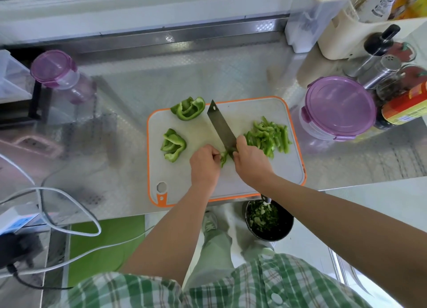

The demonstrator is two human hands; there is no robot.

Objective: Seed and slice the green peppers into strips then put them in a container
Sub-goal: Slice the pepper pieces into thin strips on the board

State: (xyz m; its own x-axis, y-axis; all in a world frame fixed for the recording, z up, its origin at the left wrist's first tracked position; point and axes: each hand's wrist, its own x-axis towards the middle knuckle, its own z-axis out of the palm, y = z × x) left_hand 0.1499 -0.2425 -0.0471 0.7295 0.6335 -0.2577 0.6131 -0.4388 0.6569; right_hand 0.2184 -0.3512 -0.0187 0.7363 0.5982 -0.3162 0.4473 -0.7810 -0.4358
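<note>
About halfway, I'd say: strips [269, 136] piled, two chunks [173, 144] waiting, container [339, 109] still lidded. The left hand [204, 163] pinches the piece [223, 157] being cut; the right hand [250, 162] grips the knife [220, 122].

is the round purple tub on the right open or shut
Shut: its purple lid lies flat over the tub, covering the whole top.

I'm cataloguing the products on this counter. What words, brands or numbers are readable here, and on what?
No text is legible.
White packet, top right: dark print, too blurred to read.
Jar with red and yellow label: print too small and blurred.
Knife, cutting board: no markings visible.
</note>
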